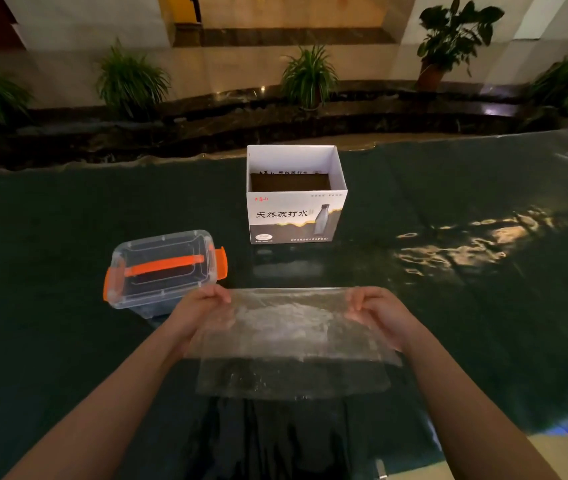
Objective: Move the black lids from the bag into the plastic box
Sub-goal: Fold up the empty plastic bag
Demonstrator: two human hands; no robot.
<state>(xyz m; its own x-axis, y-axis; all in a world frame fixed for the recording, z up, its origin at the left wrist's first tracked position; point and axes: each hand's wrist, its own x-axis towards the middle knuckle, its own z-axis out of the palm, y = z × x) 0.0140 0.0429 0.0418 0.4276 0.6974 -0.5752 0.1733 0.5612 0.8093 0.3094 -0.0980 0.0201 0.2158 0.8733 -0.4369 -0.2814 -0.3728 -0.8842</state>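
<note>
Both arms out front, hands up holding a clear bag by its top corners

Left hand (203,303) has its fingers curled over the upper left corner of the bag (286,327), pinching the edge, back of the hand facing the camera. Right hand (378,306) does pretty much the mirror thing on the upper right corner, fingers bent down over the edge, thumb side tucked in. The hands are about level with each other and well apart. Both forearms are bare and come in from the bottom corners, angling inward toward the middle, wrists fairly straight.
</note>
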